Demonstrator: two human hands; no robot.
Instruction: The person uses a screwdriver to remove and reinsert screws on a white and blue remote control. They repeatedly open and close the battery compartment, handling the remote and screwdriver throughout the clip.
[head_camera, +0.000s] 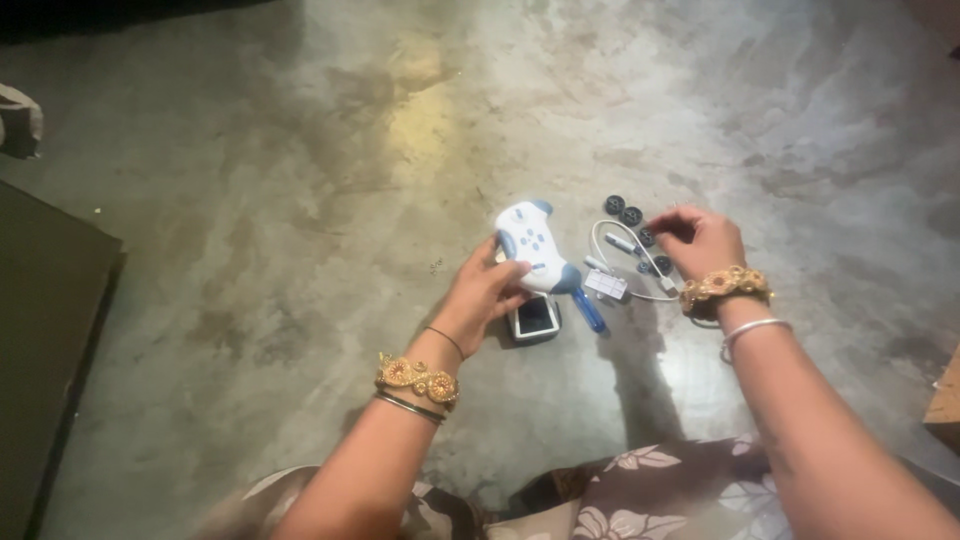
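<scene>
Gripping the white-and-blue game controller (532, 247), the left hand (490, 290) lifts it off the floor; the right hand (705, 243) pinches a small black wheel (648, 237).

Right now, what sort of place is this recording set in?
Probably a home floor, not a workbench: bare grey concrete floor, the person's floral-print fabric lap, and a white-and-blue plastic toy controller with small black wheels laid straight on the ground.

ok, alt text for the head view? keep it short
Seen from above, a person's left hand grips a white and blue toy controller over a concrete floor, while the right hand reaches to small black wheels beside a white cable.
</scene>
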